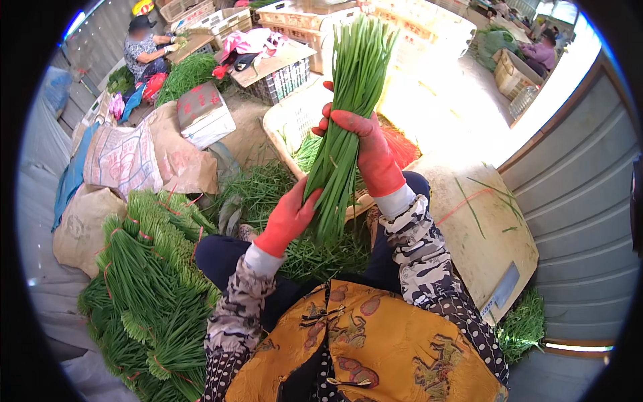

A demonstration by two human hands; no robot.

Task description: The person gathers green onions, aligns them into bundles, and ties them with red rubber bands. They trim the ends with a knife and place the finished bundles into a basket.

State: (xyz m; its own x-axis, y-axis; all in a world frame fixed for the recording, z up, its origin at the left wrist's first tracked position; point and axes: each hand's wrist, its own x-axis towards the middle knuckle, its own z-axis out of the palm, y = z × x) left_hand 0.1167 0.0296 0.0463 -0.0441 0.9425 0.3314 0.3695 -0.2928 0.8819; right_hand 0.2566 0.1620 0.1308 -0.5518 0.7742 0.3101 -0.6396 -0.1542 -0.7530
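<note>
A long bunch of green Chinese chives (357,75) is held up before me, its leaves fanned at the top and hanging loose below. My right hand (369,145), in a red rubber glove, grips the bunch around its middle, thumb across the front. Lower down, my left hand (287,213), gloved alike, has its thumb and fingers about the hanging leaves. Beneath them lie loose chives (321,256) between my knees. Behind the bunch stands a pale plastic crate (282,145) with greens and red ties (399,145) in it.
Tied chive bundles (155,281) are heaped at my left. On my right, a board (467,201) carries a cleaver (504,286) and stray leaves, beside a corrugated metal wall (577,201). Sacks (120,156) and a white box (208,123) stand ahead left. Co-workers (143,53) sit farther back.
</note>
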